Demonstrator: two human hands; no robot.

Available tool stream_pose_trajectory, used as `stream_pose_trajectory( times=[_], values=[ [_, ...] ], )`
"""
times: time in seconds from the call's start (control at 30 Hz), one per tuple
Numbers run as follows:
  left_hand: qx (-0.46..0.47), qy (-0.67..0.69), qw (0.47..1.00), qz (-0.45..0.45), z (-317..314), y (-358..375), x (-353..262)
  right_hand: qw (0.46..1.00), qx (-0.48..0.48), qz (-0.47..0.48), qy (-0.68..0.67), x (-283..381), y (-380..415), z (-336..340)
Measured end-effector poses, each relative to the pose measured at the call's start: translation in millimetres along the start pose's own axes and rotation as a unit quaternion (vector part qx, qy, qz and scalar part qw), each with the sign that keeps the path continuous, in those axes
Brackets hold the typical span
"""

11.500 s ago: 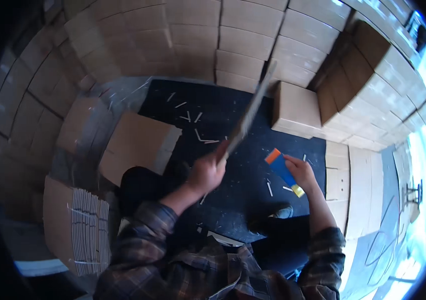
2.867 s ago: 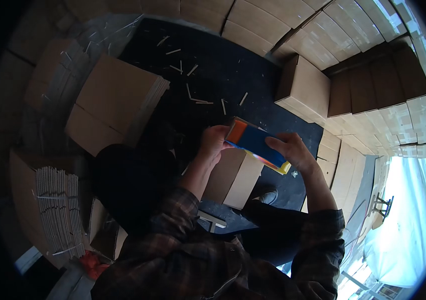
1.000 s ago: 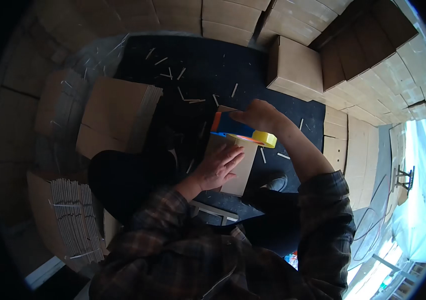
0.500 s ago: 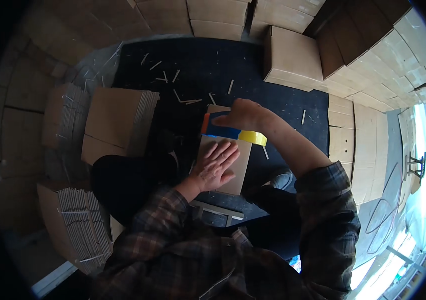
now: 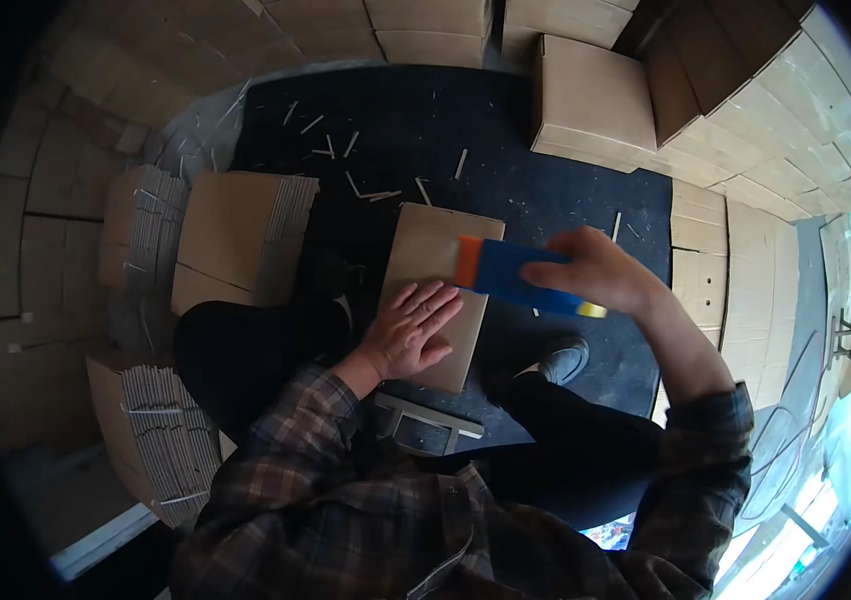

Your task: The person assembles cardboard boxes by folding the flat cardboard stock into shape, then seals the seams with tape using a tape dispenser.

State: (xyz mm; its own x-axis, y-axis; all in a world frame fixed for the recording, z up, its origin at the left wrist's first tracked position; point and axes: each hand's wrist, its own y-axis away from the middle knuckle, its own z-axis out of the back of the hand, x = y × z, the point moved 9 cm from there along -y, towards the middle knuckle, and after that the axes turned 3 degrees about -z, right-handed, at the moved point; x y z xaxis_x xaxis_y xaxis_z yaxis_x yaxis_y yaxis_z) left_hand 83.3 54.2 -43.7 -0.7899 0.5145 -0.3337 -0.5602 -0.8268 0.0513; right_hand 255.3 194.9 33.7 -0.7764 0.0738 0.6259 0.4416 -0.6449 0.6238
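- Has a cardboard box (image 5: 431, 250) between the legs.
- Lays the left hand (image 5: 408, 335) flat on its top, fingers straight, slightly apart.
- Holds a blue-and-orange tape dispenser (image 5: 511, 275) in the right hand (image 5: 596, 270), fingers closed round it.
- Shows pale strips (image 5: 461, 163) scattered beyond, on the dark mat (image 5: 416, 115).

From our head we look forward and down, over our shirt (image 5: 346, 510), close above left hand (image 5: 411, 335) and right hand (image 5: 596, 275).
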Motion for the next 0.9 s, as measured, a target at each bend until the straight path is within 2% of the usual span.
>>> stream_pose_trajectory(
  times=[0.2,0.37,0.43,0.63,0.87,0.9],
  values=[
    [-0.002,0.004,1.0,-0.003,5.2,-3.0,-3.7,0.999,-0.013,-0.009,-0.035,-98.5,43.3,36.0],
    [0.027,-0.02,0.999,0.008,-0.5,-2.5,-2.2,0.998,-0.019,-0.034,-0.045,-126.8,27.6,19.7],
    [0.031,-0.016,0.999,0.015,-1.0,-2.6,-0.7,0.996,-0.019,-0.075,-0.044,-140.3,12.6,9.3],
    [0.027,-0.018,0.999,0.01,-1.2,-2.4,-1.0,0.995,-0.005,-0.095,-0.028,-144.5,-35.9,-20.6],
    [0.023,-0.017,1.0,0.008,1.2,-2.0,-2.3,0.99,0.01,-0.13,0.05,-93.1,-68.9,-22.9],
    [0.02,-0.017,1.0,0.005,1.5,-2.1,-2.7,0.985,0.043,-0.152,0.065,-90.5,-75.7,-23.7]
  ],
)
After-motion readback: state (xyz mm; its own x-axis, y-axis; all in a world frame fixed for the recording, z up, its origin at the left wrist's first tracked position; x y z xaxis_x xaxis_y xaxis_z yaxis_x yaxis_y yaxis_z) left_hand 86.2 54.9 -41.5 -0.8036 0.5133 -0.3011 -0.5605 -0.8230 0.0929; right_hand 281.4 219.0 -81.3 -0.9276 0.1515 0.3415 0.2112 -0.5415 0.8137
